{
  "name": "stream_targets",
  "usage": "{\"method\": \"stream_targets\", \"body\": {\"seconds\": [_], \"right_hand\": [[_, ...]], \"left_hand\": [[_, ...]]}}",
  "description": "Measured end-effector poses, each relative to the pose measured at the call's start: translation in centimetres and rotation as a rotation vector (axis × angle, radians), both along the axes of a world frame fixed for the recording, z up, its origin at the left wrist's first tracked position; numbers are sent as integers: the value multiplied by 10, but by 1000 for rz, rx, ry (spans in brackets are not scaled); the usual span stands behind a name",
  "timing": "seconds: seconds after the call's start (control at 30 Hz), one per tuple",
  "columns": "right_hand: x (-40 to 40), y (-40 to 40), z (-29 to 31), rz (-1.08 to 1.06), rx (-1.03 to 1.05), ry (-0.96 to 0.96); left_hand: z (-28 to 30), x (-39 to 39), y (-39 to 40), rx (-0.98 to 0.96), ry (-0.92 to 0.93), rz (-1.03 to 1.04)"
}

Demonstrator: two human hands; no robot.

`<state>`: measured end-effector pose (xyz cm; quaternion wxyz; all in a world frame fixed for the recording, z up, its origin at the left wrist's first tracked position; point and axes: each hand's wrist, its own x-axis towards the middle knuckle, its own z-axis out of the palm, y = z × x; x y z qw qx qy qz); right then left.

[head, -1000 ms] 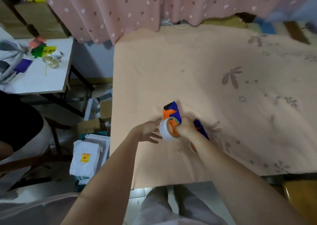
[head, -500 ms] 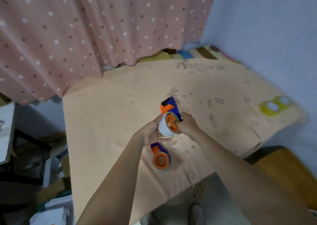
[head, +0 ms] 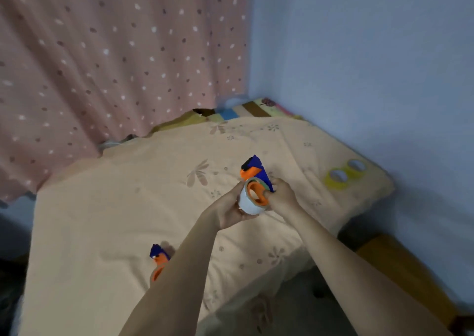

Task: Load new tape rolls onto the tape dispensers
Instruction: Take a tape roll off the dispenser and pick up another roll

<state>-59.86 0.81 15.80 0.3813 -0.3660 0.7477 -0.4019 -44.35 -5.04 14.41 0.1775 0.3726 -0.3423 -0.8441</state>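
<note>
A blue and orange tape dispenser [head: 254, 169] is lifted above the peach cloth. A white tape roll [head: 248, 202] sits around its orange hub. My left hand [head: 229, 208] cups the roll from below and the left. My right hand [head: 281, 194] grips the dispenser's blue body on the right side. A second blue and orange dispenser [head: 158, 260] lies on the cloth near the front, partly hidden behind my left forearm. Two yellow tape rolls [head: 345, 174] lie flat at the cloth's right edge.
The peach flowered cloth [head: 115, 220] covers the table. A pink dotted curtain [head: 115, 61] hangs behind it and a blue wall [head: 372, 66] stands to the right. A striped fabric edge [head: 246, 110] shows at the back corner. A wooden piece [head: 400, 266] sits low right.
The camera has swung right and up, so the side table at the left is out of view and the yellow rolls appear. Both hands stay on the dispenser and roll.
</note>
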Motion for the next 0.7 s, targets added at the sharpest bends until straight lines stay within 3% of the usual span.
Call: {"method": "stream_targets", "body": {"seconds": [0.33,0.7], "right_hand": [[-107,-8,9,-100,-11,-153],[-195,-83,1,-113,98,-140]], "left_hand": [[0,-118,-18,-34,46,29],[-23,-196,-98,47,122,1]]}}
